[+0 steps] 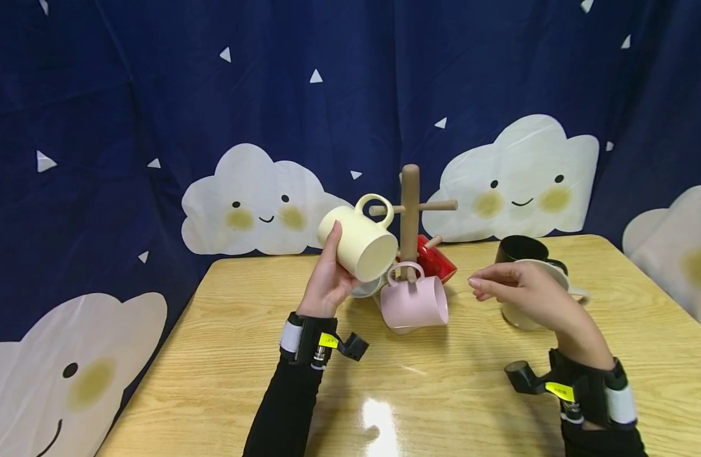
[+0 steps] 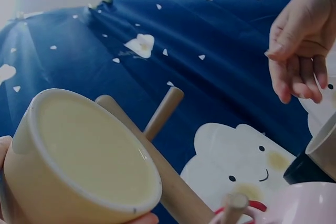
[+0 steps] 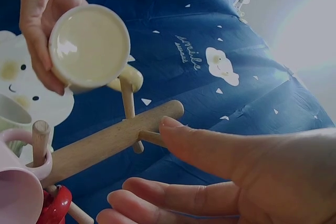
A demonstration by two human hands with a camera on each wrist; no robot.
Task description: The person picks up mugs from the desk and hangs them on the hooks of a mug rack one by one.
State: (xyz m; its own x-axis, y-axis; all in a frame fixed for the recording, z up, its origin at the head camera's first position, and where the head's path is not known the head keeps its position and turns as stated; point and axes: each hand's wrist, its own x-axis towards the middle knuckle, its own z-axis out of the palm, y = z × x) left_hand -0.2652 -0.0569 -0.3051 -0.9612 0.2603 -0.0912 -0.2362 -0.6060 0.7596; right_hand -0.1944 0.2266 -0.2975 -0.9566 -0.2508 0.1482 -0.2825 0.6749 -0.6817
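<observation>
Where the left hand (image 1: 329, 279) holds it, the cream mug (image 1: 359, 244) is part-hidden.

Bright head view, white glare on table (image 1: 225, 362), dimmer wrist views, washed-out upper corners

A person's left arm, in a black sleeve (image 1: 284, 409), slants forward and up; the left hand (image 1: 329, 279) is raised in a grip, thumb (image 1: 331, 240) pointing upward. The right hand (image 1: 524, 291) hovers free, bent inward at the wrist (image 1: 586, 343), its fingers (image 3: 173, 196) loosely extended and gently curved, the right thumb (image 3: 210, 148) apart from them.
</observation>
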